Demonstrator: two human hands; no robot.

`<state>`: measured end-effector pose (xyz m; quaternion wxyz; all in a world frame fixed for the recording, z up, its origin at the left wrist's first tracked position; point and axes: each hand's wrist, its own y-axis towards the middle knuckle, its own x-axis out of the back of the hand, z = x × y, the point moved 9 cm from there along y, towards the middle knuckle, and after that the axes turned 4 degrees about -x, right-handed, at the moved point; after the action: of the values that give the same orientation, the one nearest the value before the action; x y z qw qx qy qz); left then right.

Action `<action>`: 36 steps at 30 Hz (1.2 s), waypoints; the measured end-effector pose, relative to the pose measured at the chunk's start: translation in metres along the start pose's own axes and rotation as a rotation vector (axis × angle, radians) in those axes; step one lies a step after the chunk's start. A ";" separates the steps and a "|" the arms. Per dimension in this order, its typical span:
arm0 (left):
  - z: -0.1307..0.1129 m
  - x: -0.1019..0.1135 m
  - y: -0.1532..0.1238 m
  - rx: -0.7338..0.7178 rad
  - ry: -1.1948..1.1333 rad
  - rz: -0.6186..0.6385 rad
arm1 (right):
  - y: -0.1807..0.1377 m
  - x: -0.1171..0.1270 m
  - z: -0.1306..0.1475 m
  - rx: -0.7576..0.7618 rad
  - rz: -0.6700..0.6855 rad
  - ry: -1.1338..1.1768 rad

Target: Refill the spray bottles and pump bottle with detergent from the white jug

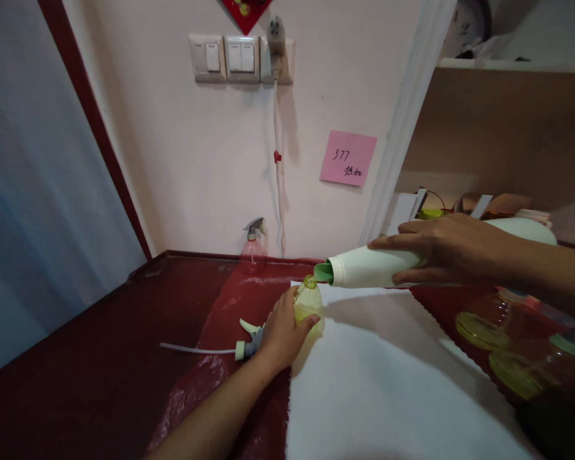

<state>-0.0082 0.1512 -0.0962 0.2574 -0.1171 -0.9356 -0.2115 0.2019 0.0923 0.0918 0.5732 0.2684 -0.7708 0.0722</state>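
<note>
My left hand [286,329] is wrapped round a clear yellow spray bottle [309,300] that stands upright without its top. In my right hand [436,249] is a pale green bottle [368,267], tipped almost level. Its green spout [322,273] is just above the yellow bottle's open neck. Whether liquid is running out is too small to tell. Beside my left wrist lies a grey trigger spray head [252,342] with a light green collar, its thin tube pointing left.
A pink spray bottle [253,252] stands against the wall, near a hanging cord [278,198]. White cloth [388,383] covers part of the dark red table [100,364]. Clear jars with yellowish bases [517,374] are at the right, below a shelf [517,66].
</note>
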 end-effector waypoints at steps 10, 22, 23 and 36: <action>-0.003 0.000 0.000 -0.009 -0.002 0.007 | 0.001 -0.002 -0.001 -0.034 0.008 -0.026; -0.002 0.000 -0.001 -0.004 0.007 0.017 | 0.001 0.001 0.001 0.009 -0.029 -0.030; -0.002 0.000 -0.001 -0.002 0.006 0.018 | 0.002 0.001 0.001 0.008 -0.032 -0.030; -0.001 -0.001 0.002 -0.008 -0.003 0.019 | 0.001 0.001 0.000 0.017 -0.068 -0.029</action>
<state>-0.0067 0.1523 -0.0951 0.2575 -0.1271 -0.9339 -0.2128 0.2010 0.0922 0.0929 0.5619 0.3002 -0.7688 0.0552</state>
